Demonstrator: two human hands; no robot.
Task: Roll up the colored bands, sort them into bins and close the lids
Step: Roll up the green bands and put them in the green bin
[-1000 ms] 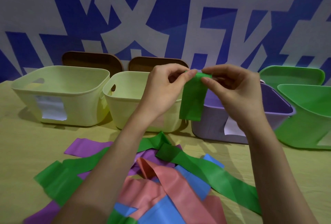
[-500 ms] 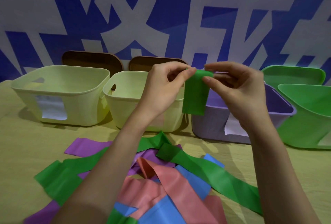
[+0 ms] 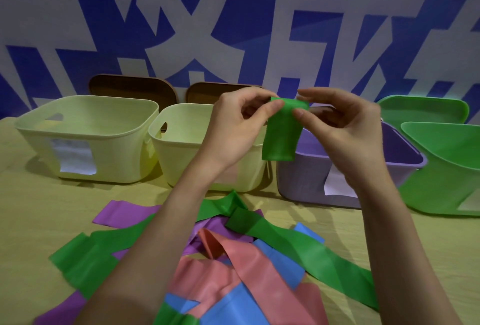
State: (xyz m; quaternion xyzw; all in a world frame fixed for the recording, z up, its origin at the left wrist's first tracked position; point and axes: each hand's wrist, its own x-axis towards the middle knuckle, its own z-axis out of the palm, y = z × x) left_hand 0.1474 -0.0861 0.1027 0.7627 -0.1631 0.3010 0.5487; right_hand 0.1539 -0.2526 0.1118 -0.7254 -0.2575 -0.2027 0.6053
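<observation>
Open bins behind, cluttered cloth in front

The four bins, the large yellow bin (image 3: 85, 140), small yellow bin (image 3: 181, 142), purple bin (image 3: 306, 181) and green bin (image 3: 441, 168), stand side by side with open tops, nearly touching (no gap for a hand between them). Bare tablecloth (image 3: 31, 220) lies free at left; the heap of loose bands (image 3: 233, 259) covers the middle, and both raised forearms cross above it.
</observation>
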